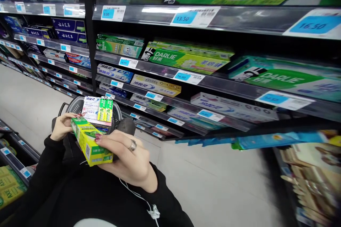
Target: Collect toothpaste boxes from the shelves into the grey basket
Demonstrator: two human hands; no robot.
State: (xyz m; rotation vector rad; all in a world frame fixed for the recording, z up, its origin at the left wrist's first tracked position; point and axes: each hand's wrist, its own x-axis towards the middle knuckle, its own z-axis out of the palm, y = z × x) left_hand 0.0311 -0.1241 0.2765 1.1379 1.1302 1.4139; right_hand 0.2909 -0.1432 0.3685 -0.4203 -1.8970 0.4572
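Left fingers (68, 116) and right fingers (113, 142) grip the green-yellow box (86, 135); it lies between them

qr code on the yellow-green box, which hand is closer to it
Right. The right hand grips the box at its near end, beside the QR code; the left hand holds the far end.

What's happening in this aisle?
A person holds a green-and-yellow box in both hands, the right hand at the near end and the left hand at the far end. Just beyond it is a basket with white boxes and green-and-yellow Darlie boxes. Shelves of boxed goods with blue-and-white price tags run alongside.
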